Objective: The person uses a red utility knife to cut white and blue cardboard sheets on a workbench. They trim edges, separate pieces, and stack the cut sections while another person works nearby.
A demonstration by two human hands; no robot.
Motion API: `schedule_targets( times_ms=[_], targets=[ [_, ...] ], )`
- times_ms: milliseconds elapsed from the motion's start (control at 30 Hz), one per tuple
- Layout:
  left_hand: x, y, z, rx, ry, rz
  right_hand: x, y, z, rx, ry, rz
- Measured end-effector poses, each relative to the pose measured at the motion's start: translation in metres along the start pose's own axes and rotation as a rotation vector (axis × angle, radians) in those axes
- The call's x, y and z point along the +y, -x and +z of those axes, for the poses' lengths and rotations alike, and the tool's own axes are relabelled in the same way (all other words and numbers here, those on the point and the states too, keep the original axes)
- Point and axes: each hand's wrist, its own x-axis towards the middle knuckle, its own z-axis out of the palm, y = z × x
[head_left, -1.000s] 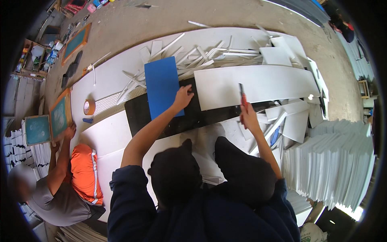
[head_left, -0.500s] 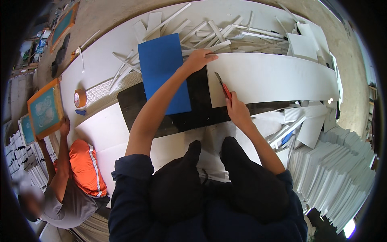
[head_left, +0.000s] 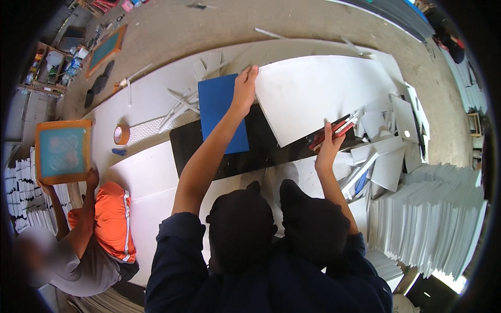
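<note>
A large white sheet tilts above the work surface, its far left corner pinched in my left hand. My fingers there are closed over the edge. In my right hand is a red-handled utility knife, blurred by motion, beside the sheet's near edge. Whether that hand also grips the sheet, I cannot tell. Under my left forearm lies a blue rectangular sheet. It rests partly on a black board, which the white sheet partly covers.
White offcuts lie beyond the board, with more scraps at the right. A tall stack of white sheets stands near right. Brown tape lies at left. A co-worker holds an orange-framed screen beside an orange bundle.
The white sheet's near edge has swung up and away from the black board. My right hand has moved right with the knife, while the left keeps the far corner. The co-worker's screen has turned.
</note>
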Motion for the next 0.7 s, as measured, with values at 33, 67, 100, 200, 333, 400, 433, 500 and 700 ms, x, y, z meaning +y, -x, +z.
schedule_targets(
  times_ms=[33, 67, 100, 200, 333, 400, 433, 500, 700],
  targets=[
    [0.016, 0.008, 0.005, 0.039, 0.019, 0.035, -0.015, -0.003, -0.002, -0.033, -0.100, 0.054],
    [0.031, 0.017, 0.011, 0.077, 0.039, 0.068, -0.025, -0.007, -0.002, -0.087, -0.208, 0.079],
    [0.045, 0.025, 0.016, 0.115, 0.083, 0.122, -0.036, -0.010, 0.001, -0.152, -0.321, 0.101],
    [0.082, 0.046, 0.029, 0.255, 0.128, 0.233, -0.072, -0.005, 0.005, -0.343, -0.479, 0.190],
    [0.114, 0.065, 0.041, 0.394, 0.279, 0.363, -0.110, 0.014, 0.020, -0.387, -0.551, 0.180],
    [0.121, 0.079, 0.045, 0.381, 0.229, 0.389, -0.124, 0.015, 0.023, -0.397, -0.554, 0.154],
    [0.116, 0.085, 0.046, 0.369, 0.213, 0.407, -0.124, 0.008, 0.020, -0.429, -0.524, 0.134],
    [0.103, 0.098, 0.036, 0.282, 0.133, 0.454, -0.133, -0.002, 0.016, -0.487, -0.477, 0.106],
    [0.084, 0.094, -0.033, 0.113, 0.394, 0.257, -0.158, -0.024, -0.015, -0.725, -0.259, -0.007]
  ],
)
